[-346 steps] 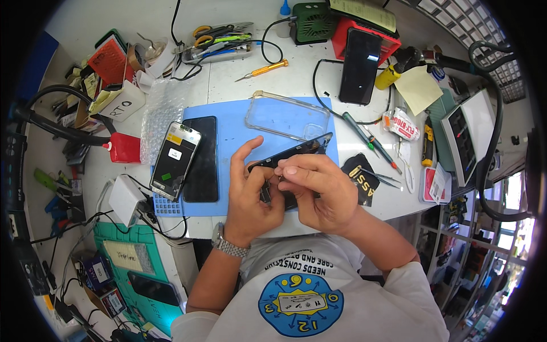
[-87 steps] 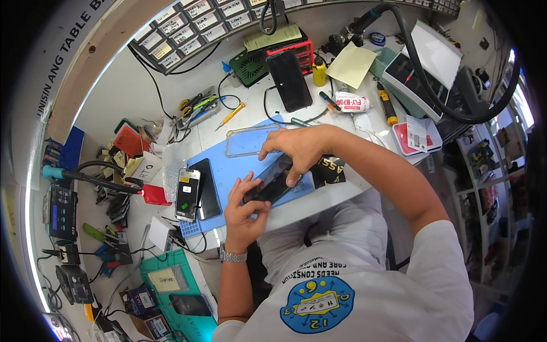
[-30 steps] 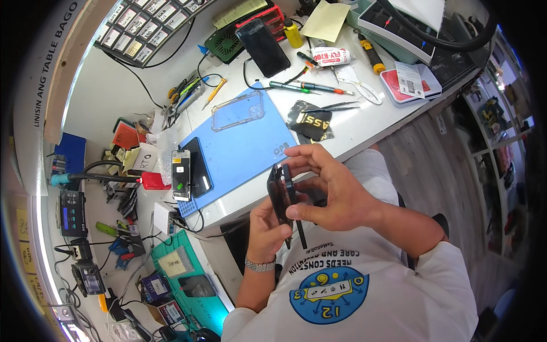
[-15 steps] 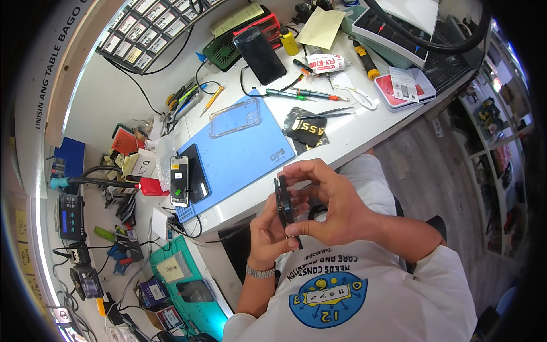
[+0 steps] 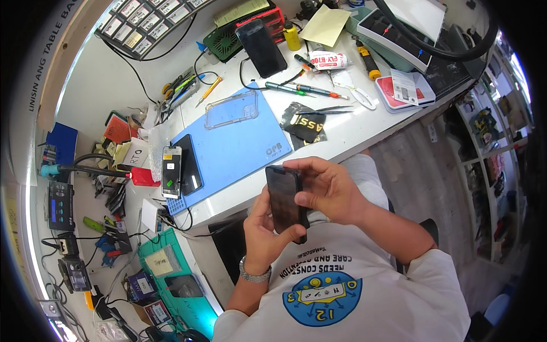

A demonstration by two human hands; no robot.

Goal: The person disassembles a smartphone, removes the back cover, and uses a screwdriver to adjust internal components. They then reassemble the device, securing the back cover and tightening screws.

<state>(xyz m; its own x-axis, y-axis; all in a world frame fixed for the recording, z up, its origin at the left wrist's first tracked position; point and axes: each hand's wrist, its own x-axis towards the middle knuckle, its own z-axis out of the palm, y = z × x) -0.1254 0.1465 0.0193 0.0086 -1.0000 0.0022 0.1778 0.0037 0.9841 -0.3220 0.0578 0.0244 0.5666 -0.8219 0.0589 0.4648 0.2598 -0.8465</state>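
Head view, looking down: both hands hold a dark smartphone (image 5: 285, 200) up in front of the chest, off the surface and just below its near edge. Left hand (image 5: 263, 235) is wrapped around the phone's lower left side, a metal wristwatch (image 5: 254, 273) on that wrist. Right hand (image 5: 329, 191) is closed over the phone's top and right edge, thumb lying on the screen side; screen is dark. Beyond the hands, on the white surface (image 5: 353, 128), lies a blue work mat (image 5: 239, 149). At the mat's left end sit a black phone panel (image 5: 188, 164) and, beside it, a narrow phone part (image 5: 171, 171) with pale stickers. A clear phone case (image 5: 231, 109) lies on the mat's far edge. Right of the mat, a small black pouch (image 5: 306, 126) with tweezers (image 5: 325, 110) touching it. Farther back: screwdrivers (image 5: 302, 89), a glue tube (image 5: 329, 60), and another dark phone (image 5: 261, 48) propped against a red tray (image 5: 272, 19).
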